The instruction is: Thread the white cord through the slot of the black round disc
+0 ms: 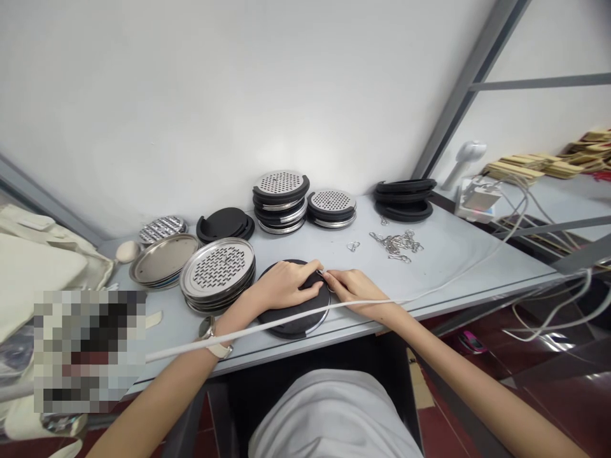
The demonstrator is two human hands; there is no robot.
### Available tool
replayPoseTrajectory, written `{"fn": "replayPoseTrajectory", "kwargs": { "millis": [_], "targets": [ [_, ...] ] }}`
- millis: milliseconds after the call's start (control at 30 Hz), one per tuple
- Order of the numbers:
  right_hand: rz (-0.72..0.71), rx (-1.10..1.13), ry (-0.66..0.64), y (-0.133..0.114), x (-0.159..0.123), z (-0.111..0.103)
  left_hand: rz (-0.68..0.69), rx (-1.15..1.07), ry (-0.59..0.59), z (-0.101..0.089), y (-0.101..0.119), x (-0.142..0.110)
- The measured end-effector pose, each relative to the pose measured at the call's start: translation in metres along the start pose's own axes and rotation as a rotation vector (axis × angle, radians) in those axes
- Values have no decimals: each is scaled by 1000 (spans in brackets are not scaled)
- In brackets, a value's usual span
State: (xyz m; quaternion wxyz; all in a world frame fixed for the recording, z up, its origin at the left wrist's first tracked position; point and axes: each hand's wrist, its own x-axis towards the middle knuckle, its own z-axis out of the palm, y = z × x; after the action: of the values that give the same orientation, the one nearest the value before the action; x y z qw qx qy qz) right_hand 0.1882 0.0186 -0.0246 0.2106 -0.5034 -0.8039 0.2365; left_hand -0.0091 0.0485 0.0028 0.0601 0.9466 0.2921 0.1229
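My left hand (286,284) lies on a round black-rimmed disc (292,318) near the table's front edge, fingers curled and pressing it down. My right hand (353,285) is at the disc's right edge, its fingers pinched on a small metal clip (321,273) there. Both hands meet at that spot. A white cable (286,321) runs across the disc and over both wrists.
A stack of perforated steel discs (217,270) and plain steel trays (165,257) stands to the left. Behind are stacked black-rimmed grater discs (280,198), more of them (331,207), black rings (405,198) and a pile of loose metal clips (396,243). Cloth bags (38,267) lie far left.
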Motion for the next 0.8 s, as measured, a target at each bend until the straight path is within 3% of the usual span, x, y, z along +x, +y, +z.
{"fn": "replayPoseTrajectory", "kwargs": {
  "millis": [800],
  "targets": [
    [-3, -2, 23, 5, 1, 6, 29, -40, 17, 2, -2, 0]
  ]
}}
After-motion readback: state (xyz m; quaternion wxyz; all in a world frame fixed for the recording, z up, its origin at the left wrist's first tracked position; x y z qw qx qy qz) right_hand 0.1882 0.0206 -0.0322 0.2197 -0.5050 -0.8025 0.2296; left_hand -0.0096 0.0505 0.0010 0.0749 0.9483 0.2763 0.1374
